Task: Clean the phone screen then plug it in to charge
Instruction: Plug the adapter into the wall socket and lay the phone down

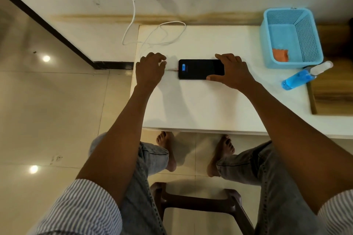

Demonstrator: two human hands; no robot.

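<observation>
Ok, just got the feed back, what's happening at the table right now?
A seated person has the phone lying flat on the white table. The right hand grips its right end, while the left hand sits at the white cable plugged into its left end. A small blue icon shows on the screen. The orange cloth lies in the blue basket, with the spray bottle lying beside it.

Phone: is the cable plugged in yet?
Plugged in, apparently: the cable meets the phone at its left end, and a blue battery icon glows on the screen.
</observation>
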